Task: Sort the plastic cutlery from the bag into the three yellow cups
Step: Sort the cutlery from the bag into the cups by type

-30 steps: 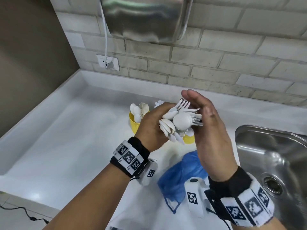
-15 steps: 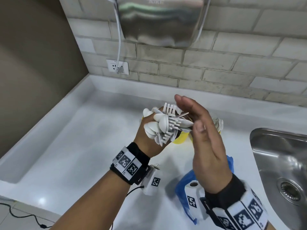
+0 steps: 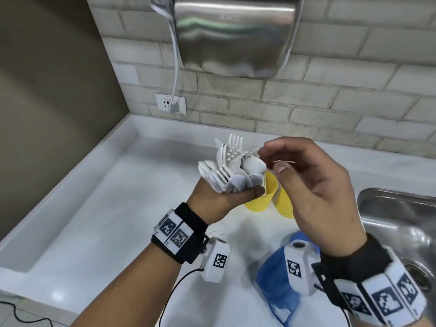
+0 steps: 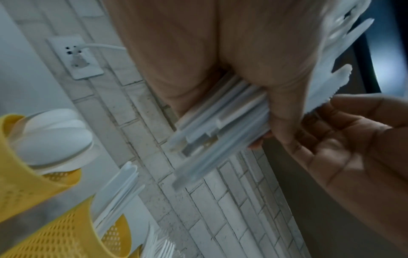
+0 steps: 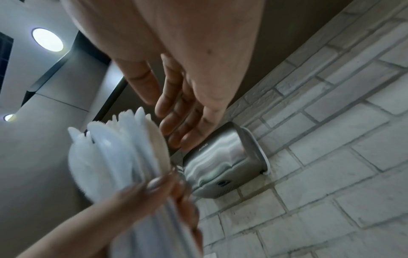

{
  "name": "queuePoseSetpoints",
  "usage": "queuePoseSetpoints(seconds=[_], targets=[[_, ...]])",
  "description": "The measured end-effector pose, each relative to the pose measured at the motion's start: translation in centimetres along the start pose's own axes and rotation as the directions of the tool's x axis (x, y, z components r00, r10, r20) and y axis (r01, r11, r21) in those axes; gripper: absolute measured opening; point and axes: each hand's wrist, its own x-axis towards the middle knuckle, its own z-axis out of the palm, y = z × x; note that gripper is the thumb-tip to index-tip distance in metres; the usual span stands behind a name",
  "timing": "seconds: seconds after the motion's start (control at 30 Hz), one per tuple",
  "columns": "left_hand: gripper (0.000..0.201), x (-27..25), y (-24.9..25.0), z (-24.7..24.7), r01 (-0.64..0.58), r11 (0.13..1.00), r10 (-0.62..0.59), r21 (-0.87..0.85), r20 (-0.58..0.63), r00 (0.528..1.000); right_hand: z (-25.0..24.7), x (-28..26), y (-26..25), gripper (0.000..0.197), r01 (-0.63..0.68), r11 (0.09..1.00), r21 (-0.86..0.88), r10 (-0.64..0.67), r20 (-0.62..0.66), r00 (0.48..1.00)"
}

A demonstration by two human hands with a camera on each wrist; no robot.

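My left hand [image 3: 236,194] grips a thick bundle of white plastic cutlery [image 3: 230,169], forks, spoons and knives mixed, heads up. Their handles [image 4: 220,132] stick out below the fist. My right hand [image 3: 271,159] hovers just right of the bundle's top with loosely bent fingers [image 5: 183,122], its index tip close to a spoon bowl [image 3: 253,165]; it holds nothing. Two yellow cups [image 3: 259,200] show under the hands. The left wrist view has one cup with spoons [image 4: 13,157], one with knives [image 4: 66,235], and forks [image 4: 161,247] at the bottom edge.
A crumpled blue bag [image 3: 276,282] lies on the white counter [image 3: 106,220] near me. The steel sink [image 3: 401,220] is at the right. A hand dryer [image 3: 236,31] hangs on the brick wall, its cord plugged into an outlet [image 3: 170,105].
My left hand has turned the bundle more upright and raised it. My right hand, earlier flat against the cutlery heads, has drawn back and bent its fingers.
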Motion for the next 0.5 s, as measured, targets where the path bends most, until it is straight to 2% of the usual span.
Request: queuePoseSetpoints(seconds=[0.07, 0.13, 0.27, 0.37, 0.5], targets=[[0.025, -0.3, 0.0, -0.2, 0.018, 0.999, -0.017, -0.046, 0.023, 1.0, -0.2, 1.1, -0.4, 0.024, -0.046, 0.997, -0.064, 0.052, 0.089, 0.995], [0.023, -0.6, 0.0, -0.3, 0.015, 0.998, -0.013, -0.055, 0.045, 0.999, -0.1, 1.6, -0.5, 0.024, -0.029, 0.991, -0.133, 0.047, 0.13, 0.99], [0.021, -1.0, 0.2, -1.3, 0.045, 0.998, -0.043, -0.04, 0.042, 0.998, 0.6, 1.5, -0.9, 0.027, 0.068, 0.985, -0.156, -0.057, 0.076, 0.995], [0.021, -1.1, 0.3, -1.9, 0.082, 0.993, -0.079, -0.082, 0.032, 0.996, 1.7, 1.3, -1.0, 0.027, 0.138, 0.961, -0.239, -0.119, 0.09, 0.989], [0.012, -1.3, 0.1, -2.8, 0.103, 0.992, -0.1, -0.067, 0.039, 0.994, 3.1, 1.0, -1.0, 0.018, 0.091, 0.967, -0.237, -0.079, 0.059, 0.995]])
